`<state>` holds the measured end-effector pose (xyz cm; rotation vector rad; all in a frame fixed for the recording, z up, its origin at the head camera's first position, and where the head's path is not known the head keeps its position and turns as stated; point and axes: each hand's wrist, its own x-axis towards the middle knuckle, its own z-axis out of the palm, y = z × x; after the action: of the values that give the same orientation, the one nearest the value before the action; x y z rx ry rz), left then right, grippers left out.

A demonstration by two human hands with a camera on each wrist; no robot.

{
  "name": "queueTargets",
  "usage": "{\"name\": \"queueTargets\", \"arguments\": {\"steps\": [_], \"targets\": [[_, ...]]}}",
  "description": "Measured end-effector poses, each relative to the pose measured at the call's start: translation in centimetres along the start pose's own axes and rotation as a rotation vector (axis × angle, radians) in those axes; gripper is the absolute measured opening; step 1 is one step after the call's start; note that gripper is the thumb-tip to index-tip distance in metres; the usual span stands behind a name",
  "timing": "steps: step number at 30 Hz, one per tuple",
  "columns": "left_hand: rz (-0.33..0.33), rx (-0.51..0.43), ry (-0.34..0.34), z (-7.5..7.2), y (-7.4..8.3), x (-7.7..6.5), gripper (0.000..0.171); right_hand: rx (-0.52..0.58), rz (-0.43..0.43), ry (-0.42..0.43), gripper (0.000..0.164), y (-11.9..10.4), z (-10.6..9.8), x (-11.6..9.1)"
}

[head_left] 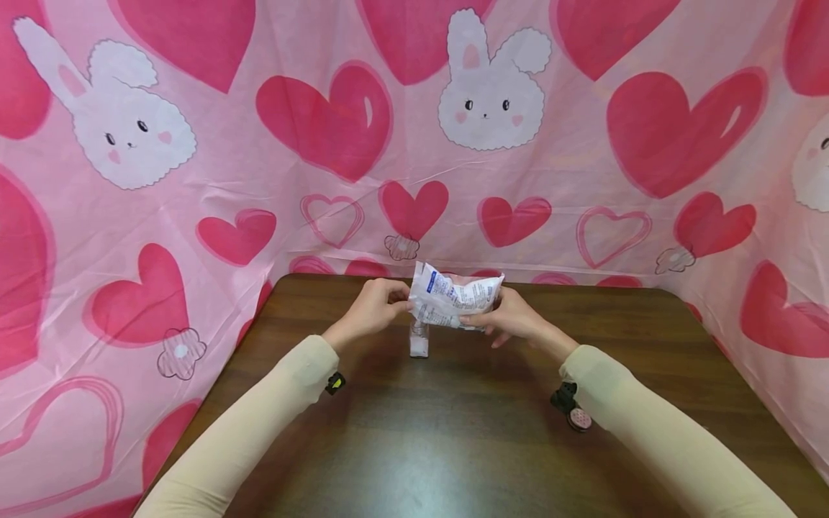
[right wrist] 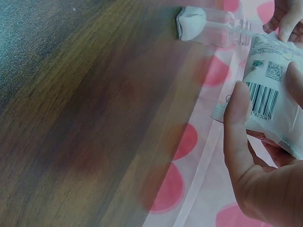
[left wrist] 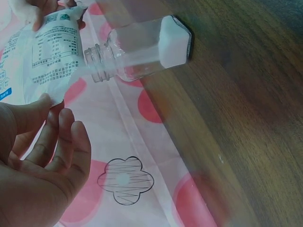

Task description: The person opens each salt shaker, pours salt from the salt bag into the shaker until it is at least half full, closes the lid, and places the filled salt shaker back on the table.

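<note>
A white printed bag [head_left: 456, 298] is held tilted above a clear bottle [head_left: 419, 339] standing upright on the table. My left hand [head_left: 382, 302] pinches the bag's lower corner between thumb and fingers, close to the bottle. The other end is gripped by my right hand [head_left: 512, 316], its thumb lying near the barcode in the right wrist view. In the left wrist view, a thin white stream [left wrist: 142, 55] runs from the bag through the threaded mouth. White powder or fine grains [left wrist: 173, 45] cover the bottle's bottom. The bag's opening is partly hidden by its folds.
The brown wooden table [head_left: 414, 439] stretches out in front of me. Behind it and along both sides hangs a pink cloth [head_left: 414, 158] printed with hearts and rabbits. A small round pink trinket [head_left: 579, 419] hangs by my right wrist.
</note>
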<state>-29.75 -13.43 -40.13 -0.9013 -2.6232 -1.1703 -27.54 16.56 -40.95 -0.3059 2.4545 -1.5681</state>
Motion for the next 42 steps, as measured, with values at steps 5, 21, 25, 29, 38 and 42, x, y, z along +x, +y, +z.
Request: {"name": "queueTargets", "arguments": {"steps": [5,21,25,29,38,42], "targets": [[0.011,-0.002,0.001,-0.07,-0.12,0.0,0.004,-0.007,0.001,0.001,0.05,-0.02,-0.01,-0.07],[-0.01,-0.015,-0.008,0.07,-0.03,-0.03,0.004,-0.022,0.005,-0.009,0.05,-0.08,-0.24,-0.19],[-0.003,-0.014,-0.008,0.09,-0.1,0.03,0.004,-0.019,0.006,-0.007,0.05,-0.19,-0.27,-0.26],[0.001,-0.013,-0.004,0.09,-0.17,0.07,0.004,-0.021,0.003,-0.008,0.051,-0.25,-0.31,-0.27],[-0.002,-0.024,-0.011,0.05,-0.16,-0.01,0.005,-0.022,0.009,-0.008,0.05,-0.33,-0.29,-0.3],[0.002,-0.011,-0.003,-0.01,-0.15,-0.03,0.006,-0.023,0.008,-0.006,0.05,-0.31,-0.27,-0.17]]}}
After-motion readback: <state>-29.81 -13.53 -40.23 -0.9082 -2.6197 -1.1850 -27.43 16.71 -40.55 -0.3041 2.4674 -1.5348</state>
